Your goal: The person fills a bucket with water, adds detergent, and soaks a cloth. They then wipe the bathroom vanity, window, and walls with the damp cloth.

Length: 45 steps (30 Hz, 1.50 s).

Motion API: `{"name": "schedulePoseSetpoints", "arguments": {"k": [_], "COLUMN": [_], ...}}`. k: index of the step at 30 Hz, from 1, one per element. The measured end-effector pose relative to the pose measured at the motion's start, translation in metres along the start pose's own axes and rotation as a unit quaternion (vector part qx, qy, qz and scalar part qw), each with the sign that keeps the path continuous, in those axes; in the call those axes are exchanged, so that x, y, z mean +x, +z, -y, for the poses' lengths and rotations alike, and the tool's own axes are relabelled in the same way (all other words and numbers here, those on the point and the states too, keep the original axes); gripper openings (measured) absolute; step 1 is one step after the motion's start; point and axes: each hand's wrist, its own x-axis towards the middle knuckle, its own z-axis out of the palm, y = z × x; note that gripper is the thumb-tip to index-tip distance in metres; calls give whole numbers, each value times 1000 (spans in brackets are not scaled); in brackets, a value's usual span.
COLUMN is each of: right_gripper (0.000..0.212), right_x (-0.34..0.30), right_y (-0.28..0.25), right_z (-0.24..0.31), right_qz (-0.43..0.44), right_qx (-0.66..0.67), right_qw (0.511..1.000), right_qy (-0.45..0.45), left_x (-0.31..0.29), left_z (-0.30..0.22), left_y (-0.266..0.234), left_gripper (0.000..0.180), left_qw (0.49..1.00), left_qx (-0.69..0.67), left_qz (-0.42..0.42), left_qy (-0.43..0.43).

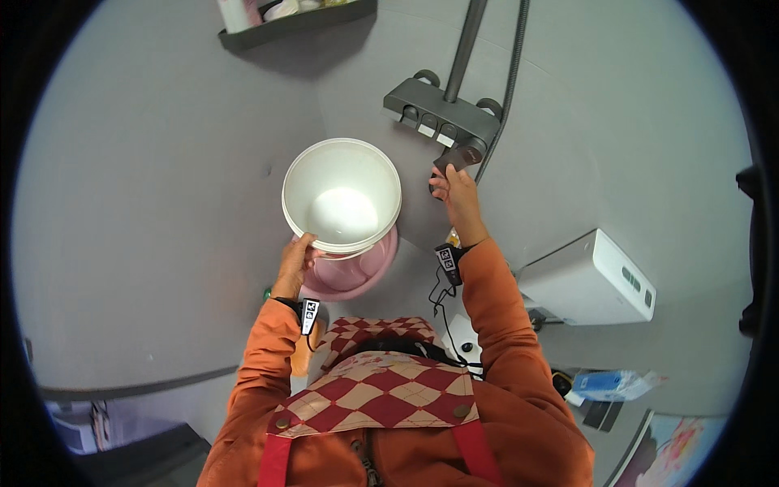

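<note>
My left hand (295,264) grips the near rim of a white plastic bucket (326,174), fingers closed at its left front. The bucket's mouth faces up, and I see no water in it. Below it a pink basin (361,280) is partly hidden; whether the bucket rests on it I cannot tell. My right hand (461,199) is to the right of the bucket, fingers wrapped on the dark grey faucet lever (466,157) at the right end of a shower mixer (438,109) on the wall. The lever's lower end is covered by my fingers.
A riser pipe (466,49) and a shower hose (513,65) run up from the mixer. A corner shelf (300,22) with bottles hangs at the upper left. On the right wall is a white box-shaped appliance (621,280). Thin black cables (442,304) hang by my right wrist.
</note>
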Motion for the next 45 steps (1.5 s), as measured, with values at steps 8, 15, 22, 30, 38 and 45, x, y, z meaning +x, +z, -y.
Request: {"name": "schedulePoseSetpoints", "arguments": {"k": [8,15,22,30,38,45], "right_gripper": [22,35,24,20,16,15], "right_x": [-3,-21,-41,-138,-239,-274], "right_y": [14,18,14,-56,-105,-130], "right_z": [1,19,20,-27,-59,-44], "right_qz": [-66,-63,-70,-182,-319,-329], "right_qx": [1,-29,-25,-112,-18,-33], "right_qw": [998,997,997,967,934,932], "right_qy": [-14,14,20,141,158,145], "left_x": [46,69,92,130,146,143], "left_z": [-46,-49,-30,9,28,44], "left_y": [9,22,27,11,1,9], "left_gripper": [39,41,38,40,39,43], "left_qw": [996,992,991,983,976,976], "left_qx": [30,46,48,70,98,92], "left_qz": [74,114,103,108,96,89], "left_qy": [-36,-24,-74,-131,-172,-177]}}
